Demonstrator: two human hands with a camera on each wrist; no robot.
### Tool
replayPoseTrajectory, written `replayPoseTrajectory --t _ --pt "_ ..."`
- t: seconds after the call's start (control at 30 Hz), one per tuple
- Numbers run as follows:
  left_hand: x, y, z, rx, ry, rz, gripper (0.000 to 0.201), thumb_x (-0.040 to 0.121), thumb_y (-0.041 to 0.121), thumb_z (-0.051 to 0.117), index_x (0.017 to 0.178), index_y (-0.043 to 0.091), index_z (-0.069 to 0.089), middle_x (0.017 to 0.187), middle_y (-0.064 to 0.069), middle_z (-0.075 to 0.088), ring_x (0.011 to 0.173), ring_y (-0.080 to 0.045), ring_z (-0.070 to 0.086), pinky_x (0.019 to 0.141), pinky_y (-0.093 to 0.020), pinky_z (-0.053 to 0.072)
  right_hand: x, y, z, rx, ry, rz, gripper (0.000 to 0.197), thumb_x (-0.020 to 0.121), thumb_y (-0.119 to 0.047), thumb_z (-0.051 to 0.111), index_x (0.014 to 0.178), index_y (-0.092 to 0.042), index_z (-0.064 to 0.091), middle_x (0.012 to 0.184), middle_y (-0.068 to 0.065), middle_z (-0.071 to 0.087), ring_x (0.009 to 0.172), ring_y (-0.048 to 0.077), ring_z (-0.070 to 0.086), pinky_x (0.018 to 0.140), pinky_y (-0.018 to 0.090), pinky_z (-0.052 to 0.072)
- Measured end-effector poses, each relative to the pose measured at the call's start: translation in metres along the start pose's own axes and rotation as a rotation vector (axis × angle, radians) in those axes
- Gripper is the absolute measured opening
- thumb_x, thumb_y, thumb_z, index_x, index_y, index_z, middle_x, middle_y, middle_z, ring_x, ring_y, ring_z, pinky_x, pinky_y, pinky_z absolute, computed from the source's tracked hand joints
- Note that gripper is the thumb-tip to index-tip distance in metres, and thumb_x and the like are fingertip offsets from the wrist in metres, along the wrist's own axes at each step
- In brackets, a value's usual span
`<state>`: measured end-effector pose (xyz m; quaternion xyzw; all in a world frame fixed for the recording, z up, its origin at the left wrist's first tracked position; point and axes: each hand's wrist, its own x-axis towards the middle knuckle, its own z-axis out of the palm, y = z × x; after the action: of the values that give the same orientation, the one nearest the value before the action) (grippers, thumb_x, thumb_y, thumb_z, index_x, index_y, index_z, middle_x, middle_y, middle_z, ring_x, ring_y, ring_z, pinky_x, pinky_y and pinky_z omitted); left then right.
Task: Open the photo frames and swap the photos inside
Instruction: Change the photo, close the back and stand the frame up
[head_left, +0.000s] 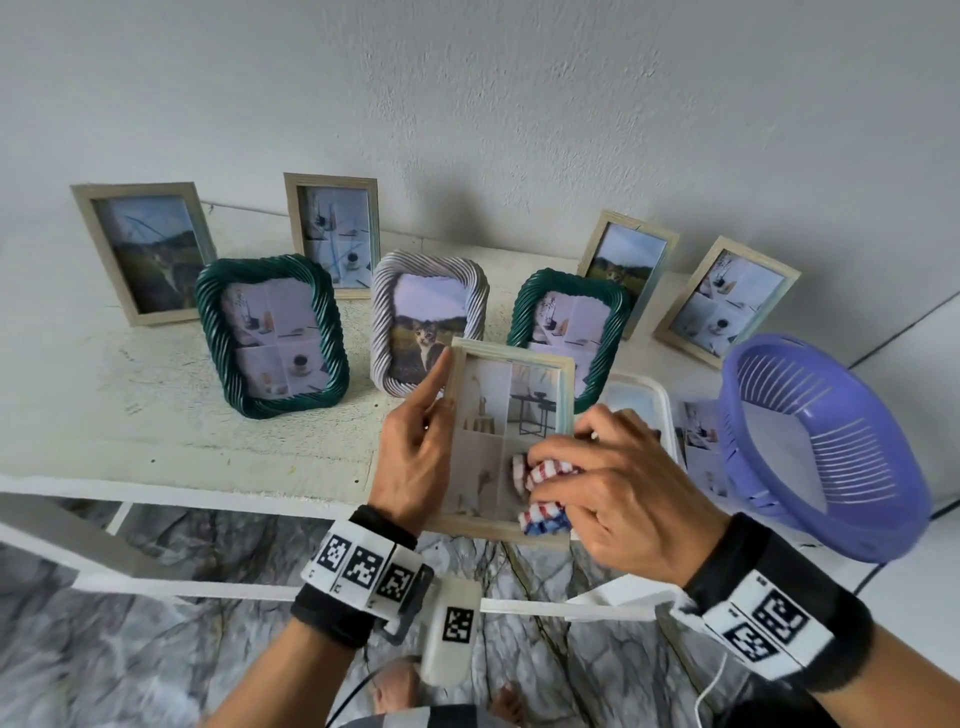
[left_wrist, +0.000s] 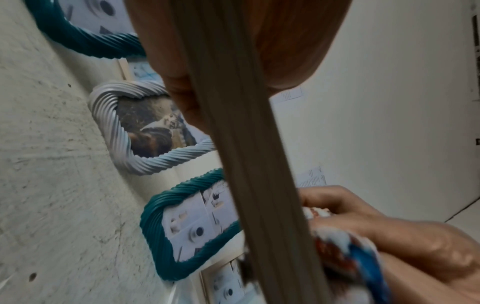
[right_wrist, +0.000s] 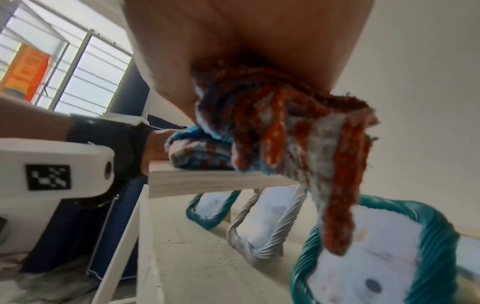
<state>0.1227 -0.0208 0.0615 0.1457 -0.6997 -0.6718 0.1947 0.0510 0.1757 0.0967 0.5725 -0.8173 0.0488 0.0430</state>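
My left hand (head_left: 415, 452) grips pale wooden photo frame (head_left: 511, 364) by left edge, raised just before grey twisted frame (head_left: 431, 317). Right hand (head_left: 618, 493) bunches striped cloth (head_left: 543, 488) on glass. I'd wipe lightly, bracing frame against tilt.

The head view looks forward and down from above the table (head_left: 156, 426), taking in both hands and the frames ranged along the wall. The left wrist view sits tight against the held wooden frame (left_wrist: 249, 164) — edge-on — facing the twisted frames behind it. The right wrist view looks up from under the striped cloth (right_wrist: 280, 131); all three views share the white twisted frame (head_left: 428, 317).
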Motion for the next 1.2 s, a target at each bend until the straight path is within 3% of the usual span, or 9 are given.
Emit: replayPoseTrajectory --t 0.13,0.23,0.3,0.4,0.5,0.6,0.73,0.9,1.2 --pt "0.004 -0.016 0.002 0.004 -0.019 0.02 0.05 0.103 0.007 0.036 0.148 0.03 0.036 0.086 0.003 0.074 0.049 -0.005 0.033 0.044 -0.012 0.034 0.014 0.014 -0.006 -0.1 0.079 0.099 0.035 0.08 -0.021 0.042 0.09 -0.023 0.075 0.115 -0.005 0.068 0.088 0.019 0.039 0.072 0.035 0.03" --pt "0.002 -0.021 0.003 -0.028 -0.005 -0.011 0.05 0.103 0.006 0.034 0.148 0.028 0.036 0.066 0.022 0.036 0.041 -0.006 0.024 0.038 -0.017 0.029 0.017 0.009 -0.003 -0.126 0.107 0.175 0.042 0.083 -0.022 0.038 0.105 -0.02 0.073 0.124 -0.004 0.064 0.089 0.019 0.039 0.073 0.034 0.031" --pt "-0.001 -0.016 0.005 -0.047 -0.012 0.001 0.049 0.103 0.007 0.034 0.148 0.024 0.035 0.064 0.018 0.055 0.042 -0.011 0.038 0.04 -0.019 0.039 0.018 -0.008 0.001 -0.072 0.136 0.159 0.036 0.082 -0.019 0.046 0.106 -0.018 0.073 0.125 -0.001 0.063 0.089 0.02 0.042 0.075 0.036 0.036" --pt "0.001 -0.012 0.005 -0.078 -0.033 -0.036 0.051 0.097 0.019 0.04 0.148 0.025 0.038 0.12 -0.008 0.066 0.095 -0.034 0.067 0.087 -0.052 0.056 0.015 -0.035 0.008 0.009 0.113 0.068 0.029 0.077 -0.014 0.059 0.101 -0.019 0.074 0.124 -0.001 0.064 0.09 0.02 0.042 0.077 0.038 0.041" --pt "0.0 -0.018 0.002 -0.077 -0.053 -0.057 0.051 0.093 0.033 0.044 0.143 0.04 0.042 0.102 -0.009 0.061 0.088 -0.028 0.052 0.079 -0.073 0.046 0.007 -0.039 0.008 0.066 0.042 0.016 0.032 0.08 -0.014 0.049 0.099 -0.024 0.074 0.123 -0.008 0.063 0.091 0.018 0.039 0.078 0.034 0.039" --pt "-0.002 -0.019 0.003 -0.013 -0.018 0.016 0.048 0.101 0.016 0.039 0.146 0.034 0.039 0.081 0.003 0.063 0.06 -0.017 0.047 0.06 -0.038 0.052 -0.001 -0.018 0.005 0.039 0.069 0.031 0.033 0.082 -0.023 0.043 0.086 -0.024 0.075 0.114 -0.008 0.068 0.088 0.017 0.04 0.075 0.034 0.036" --pt "0.002 -0.017 0.004 0.019 -0.016 0.043 0.05 0.103 0.007 0.037 0.149 0.026 0.034 0.109 -0.01 0.069 0.047 0.0 0.045 0.051 -0.01 0.039 0.01 0.015 -0.004 -0.093 0.144 0.122 0.039 0.083 -0.027 0.038 0.09 -0.019 0.075 0.111 -0.003 0.07 0.083 0.019 0.04 0.07 0.037 0.037" --pt "0.001 -0.027 0.004 -0.026 0.004 0.033 0.048 0.103 0.005 0.034 0.148 0.024 0.035 0.044 0.012 0.034 0.04 -0.003 0.022 0.037 -0.016 0.025 0.032 0.027 -0.011 -0.177 0.181 0.196 0.041 0.083 -0.022 0.039 0.106 -0.019 0.072 0.12 -0.001 0.064 0.087 0.022 0.04 0.071 0.036 0.033" --pt "0.008 -0.04 -0.014 -0.034 0.04 0.053 0.049 0.103 0.003 0.035 0.146 0.026 0.038 0.075 0.031 0.052 0.067 0.013 0.036 0.06 -0.002 0.037 0.013 0.056 0.004 0.115 0.508 0.672 0.046 0.09 -0.013 0.057 0.135 -0.01 0.053 0.126 0.016 0.054 0.107 0.031 0.049 0.081 0.028 0.036"
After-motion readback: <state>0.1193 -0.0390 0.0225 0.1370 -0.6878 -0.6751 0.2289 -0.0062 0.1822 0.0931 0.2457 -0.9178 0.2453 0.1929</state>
